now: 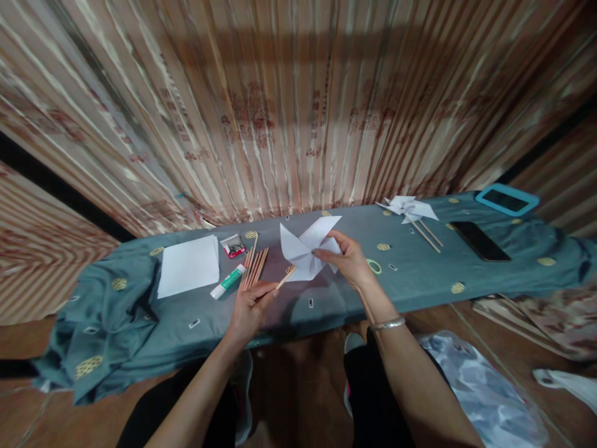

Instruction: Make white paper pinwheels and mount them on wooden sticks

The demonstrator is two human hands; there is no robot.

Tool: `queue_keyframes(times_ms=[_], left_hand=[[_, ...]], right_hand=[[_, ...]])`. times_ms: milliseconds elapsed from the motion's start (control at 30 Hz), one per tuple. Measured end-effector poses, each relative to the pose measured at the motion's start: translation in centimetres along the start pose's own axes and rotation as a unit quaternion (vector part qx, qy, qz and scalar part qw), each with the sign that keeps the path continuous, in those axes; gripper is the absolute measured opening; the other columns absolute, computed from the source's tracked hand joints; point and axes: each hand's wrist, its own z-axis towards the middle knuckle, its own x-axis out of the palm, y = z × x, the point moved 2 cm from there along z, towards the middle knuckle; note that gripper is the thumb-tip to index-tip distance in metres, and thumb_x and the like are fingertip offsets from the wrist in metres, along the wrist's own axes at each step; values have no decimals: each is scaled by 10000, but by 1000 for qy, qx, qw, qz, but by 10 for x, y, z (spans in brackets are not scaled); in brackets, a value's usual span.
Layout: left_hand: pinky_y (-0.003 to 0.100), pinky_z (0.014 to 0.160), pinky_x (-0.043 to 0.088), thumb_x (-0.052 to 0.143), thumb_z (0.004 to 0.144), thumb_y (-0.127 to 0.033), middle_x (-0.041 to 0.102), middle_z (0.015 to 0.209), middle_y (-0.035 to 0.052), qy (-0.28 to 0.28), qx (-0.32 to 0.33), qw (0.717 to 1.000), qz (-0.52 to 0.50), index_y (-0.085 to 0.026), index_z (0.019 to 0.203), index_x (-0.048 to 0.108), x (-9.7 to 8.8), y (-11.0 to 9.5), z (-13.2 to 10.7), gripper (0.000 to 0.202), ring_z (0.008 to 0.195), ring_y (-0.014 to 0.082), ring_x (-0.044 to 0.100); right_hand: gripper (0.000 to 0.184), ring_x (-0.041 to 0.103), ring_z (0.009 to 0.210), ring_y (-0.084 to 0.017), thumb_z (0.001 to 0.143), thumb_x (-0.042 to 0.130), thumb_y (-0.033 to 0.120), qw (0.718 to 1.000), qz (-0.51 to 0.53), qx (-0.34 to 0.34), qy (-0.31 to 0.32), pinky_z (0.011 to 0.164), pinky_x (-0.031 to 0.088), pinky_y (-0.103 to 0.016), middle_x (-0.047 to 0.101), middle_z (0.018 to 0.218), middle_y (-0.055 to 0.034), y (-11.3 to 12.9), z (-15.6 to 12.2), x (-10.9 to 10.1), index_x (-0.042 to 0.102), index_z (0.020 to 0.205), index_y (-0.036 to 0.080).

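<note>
A white paper pinwheel [305,249] is held above the cloth-covered table, its blades spread. My right hand [347,258] pinches it near the centre, where a small dark pin shows. In my left hand [254,308] is a thin wooden stick [285,277], which slants up toward the pinwheel; its far end is hidden behind the paper. Several wooden sticks [254,267] lie in a bundle just beyond my left hand. Beside them rest a green and white glue tube [228,282] and a small red box [232,246] with tiny metal pieces inside.
A stack of white paper [189,266] lies at the left. To the right are more paper pinwheels [407,207] on sticks, a green tape ring [374,266], a black phone [480,241] and a blue-framed device [507,200]. A curtain [298,112] hangs behind the table [289,320].
</note>
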Motion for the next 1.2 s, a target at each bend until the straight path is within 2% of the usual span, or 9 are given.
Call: queue_keyframes(times_ms=[200, 333, 500, 600, 700, 833, 933, 1033, 1200], left_hand=[[263, 654, 470, 728, 681, -335, 725, 751, 50, -2, -32, 999, -42, -184, 819, 794, -2, -2, 6, 215, 693, 164, 609], [259, 633, 448, 748, 643, -342, 721, 717, 34, -11, -41, 995, -87, -214, 787, 801, -3, -7, 8, 199, 655, 152, 585], [256, 616, 445, 797, 591, -353, 718, 668, 26, -25, -85, 984, -156, -223, 752, 801, -3, -15, 6, 208, 622, 143, 565], [254, 620, 445, 842, 527, -363, 723, 661, 28, -48, -118, 966, -224, -213, 736, 797, 0, -19, 6, 261, 606, 131, 560], [257, 645, 449, 886, 442, -372, 738, 698, 32, -79, -156, 935, -309, -207, 719, 790, 6, -23, 8, 336, 620, 124, 575], [268, 762, 459, 916, 383, -364, 754, 749, 45, -87, -185, 899, -386, -202, 712, 786, 14, -28, 13, 389, 724, 140, 629], [302, 901, 436, 915, 413, -349, 765, 796, 68, -72, -179, 896, -400, -193, 740, 790, 20, -30, 16, 383, 841, 179, 662], [336, 972, 408, 905, 446, -356, 768, 799, 74, -51, -167, 901, -398, -189, 762, 793, 25, -28, 17, 375, 863, 199, 671], [353, 999, 389, 909, 431, -363, 769, 789, 68, -66, -176, 906, -379, -190, 755, 792, 27, -23, 17, 385, 864, 201, 665]], right_hand=[[475, 694, 771, -192, 576, 848, 354, 999, -5, -13, 48, 735, 544, -315, 749, 819, 24, 11, 0, 4, 676, 1001, 231], [583, 704, 817, -202, 547, 871, 335, 999, 18, -14, 34, 790, 547, -327, 759, 858, 13, 15, 1, -1, 662, 1084, 249], [676, 693, 916, -210, 528, 890, 362, 997, 59, -37, 18, 876, 523, -346, 761, 990, -25, 15, 3, -13, 648, 1152, 263], [609, 676, 991, -208, 569, 861, 451, 993, 104, -44, -32, 910, 506, -346, 748, 1063, -32, 11, 2, -19, 669, 1118, 271], [499, 675, 995, -202, 622, 819, 499, 987, 136, -20, -77, 879, 508, -336, 751, 1053, -29, 1, -4, -17, 698, 1050, 272], [447, 675, 994, -201, 631, 833, 437, 988, 145, 19, -48, 844, 502, -313, 751, 1065, -45, -13, -15, 5, 718, 1023, 257], [447, 688, 938, -211, 620, 837, 434, 986, 165, 27, -20, 787, 508, -311, 757, 1038, -59, -18, -21, 25, 723, 1009, 245], [396, 698, 862, -210, 644, 816, 448, 983, 183, 29, -2, 730, 507, -301, 768, 975, -69, -16, -21, 36, 730, 961, 227], [368, 699, 863, -192, 656, 809, 436, 978, 207, 27, -30, 724, 497, -279, 774, 953, -46, -14, -16, 25, 737, 960, 243]])
